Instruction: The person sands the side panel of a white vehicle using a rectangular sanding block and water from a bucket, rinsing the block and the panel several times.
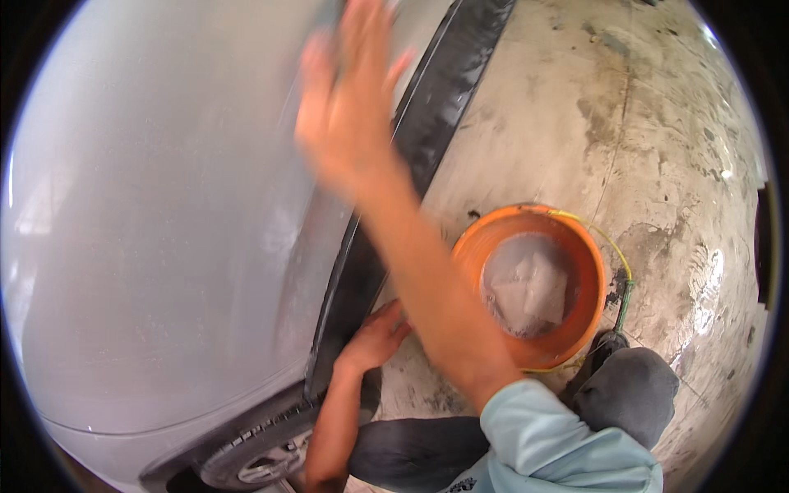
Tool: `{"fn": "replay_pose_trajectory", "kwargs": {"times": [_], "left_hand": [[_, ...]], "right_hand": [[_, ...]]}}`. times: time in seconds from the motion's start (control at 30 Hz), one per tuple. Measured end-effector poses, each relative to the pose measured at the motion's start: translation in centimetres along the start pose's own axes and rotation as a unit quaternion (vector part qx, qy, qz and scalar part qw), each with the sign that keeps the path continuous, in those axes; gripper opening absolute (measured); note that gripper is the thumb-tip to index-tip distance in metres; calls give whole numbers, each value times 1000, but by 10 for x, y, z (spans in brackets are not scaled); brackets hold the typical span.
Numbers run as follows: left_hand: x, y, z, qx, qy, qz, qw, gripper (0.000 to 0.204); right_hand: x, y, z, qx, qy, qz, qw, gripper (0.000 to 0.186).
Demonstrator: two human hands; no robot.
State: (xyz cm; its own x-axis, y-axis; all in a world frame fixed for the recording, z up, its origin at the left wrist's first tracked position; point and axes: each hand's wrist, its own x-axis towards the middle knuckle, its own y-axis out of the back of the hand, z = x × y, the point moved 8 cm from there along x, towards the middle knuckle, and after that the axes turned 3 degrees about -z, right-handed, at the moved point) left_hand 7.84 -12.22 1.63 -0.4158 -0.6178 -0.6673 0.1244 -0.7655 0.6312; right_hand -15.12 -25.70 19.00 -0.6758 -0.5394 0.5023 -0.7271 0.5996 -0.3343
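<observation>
My right hand (349,107) is stretched over the light grey side panel of a car (189,230), beside the black sill trim (452,86). It is blurred by motion, but its fingers look spread, and nothing shows in it. Whether the palm touches the panel I cannot tell. Lower down, my left hand (374,337) lies against the lower part of the black trim, with its fingers extended and slightly apart. My right forearm passes close to its fingertips. Nothing is visible in the left hand.
An orange bucket (590,308) stands on the stained, wet concrete floor (542,123), with cloudy water and a pale cloth (534,287) inside. Its yellow handle has a green grip (626,306). A car wheel (271,460) is at the lower left. My bent knee (629,394) is near the bucket.
</observation>
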Motion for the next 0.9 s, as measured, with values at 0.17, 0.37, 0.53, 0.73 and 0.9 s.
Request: {"fn": "replay_pose_trajectory", "kwargs": {"times": [0.17, 0.37, 0.53, 0.73, 0.9], "left_hand": [[19, -8, -27, 45, -153, 95, 983, 55], [25, -13, -18, 183, -167, 48, 968, 49], [38, 2, 8, -14, -11, 58, 998, 47], [38, 18, 36, 35, -93, 97, 990, 46], [40, 15, 45, -41, -28, 91, 995, 44]], "right_hand": [[-24, -18, -5, 1, 7, -65, 998, 68], [4, -2, 1, -11, -4, -68, 998, 70], [58, 19, 40, -10, -9, -22, 1000, 69], [5, -10, 10, -20, 17, -83, 996, 70], [108, 38, 48, -8, 1, -19, 1000, 67]]}}
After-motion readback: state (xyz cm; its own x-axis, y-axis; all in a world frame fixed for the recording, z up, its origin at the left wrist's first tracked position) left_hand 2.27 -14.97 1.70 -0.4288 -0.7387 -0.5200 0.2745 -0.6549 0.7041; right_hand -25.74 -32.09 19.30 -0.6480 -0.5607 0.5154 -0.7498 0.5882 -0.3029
